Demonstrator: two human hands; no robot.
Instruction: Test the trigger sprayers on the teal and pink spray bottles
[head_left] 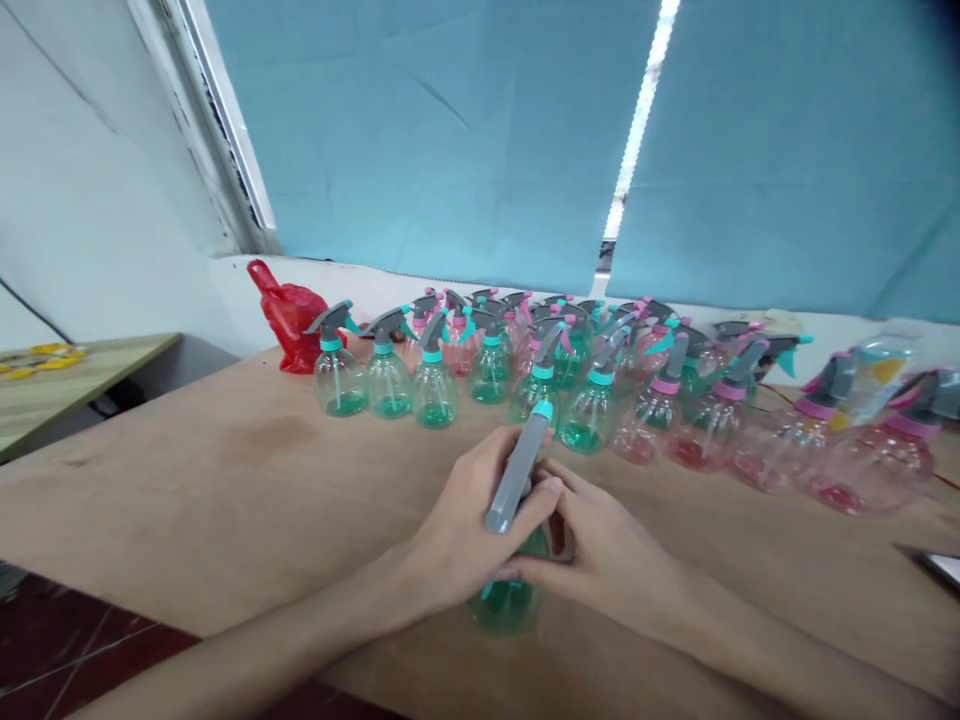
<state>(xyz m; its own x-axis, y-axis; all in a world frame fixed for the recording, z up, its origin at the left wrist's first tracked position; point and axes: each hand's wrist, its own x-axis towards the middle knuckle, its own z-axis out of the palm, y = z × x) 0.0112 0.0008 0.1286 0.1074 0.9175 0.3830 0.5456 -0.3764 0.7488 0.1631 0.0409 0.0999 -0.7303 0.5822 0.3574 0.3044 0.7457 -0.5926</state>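
A green spray bottle (506, 603) with a grey sprayer head and teal nozzle stands near the table's front edge. Around its neck, just under the sprayer head, my left hand (469, 515) is closed. My right hand (611, 545) grips the same bottle from the other side, its fingers meeting those of the left. Both hands hide the collar and most of the trigger. Just beyond them are more green spray bottles (435, 398) with teal collars and pink ones (697, 440) with pink collars.
Several spray bottles crowd the back of the wooden table (187, 480). A red plastic bag (296, 320) sits at the back left, and a clear bottle (874, 370) with a yellow label at the right. A dark-edged flat object (941, 567) lies at the right edge.
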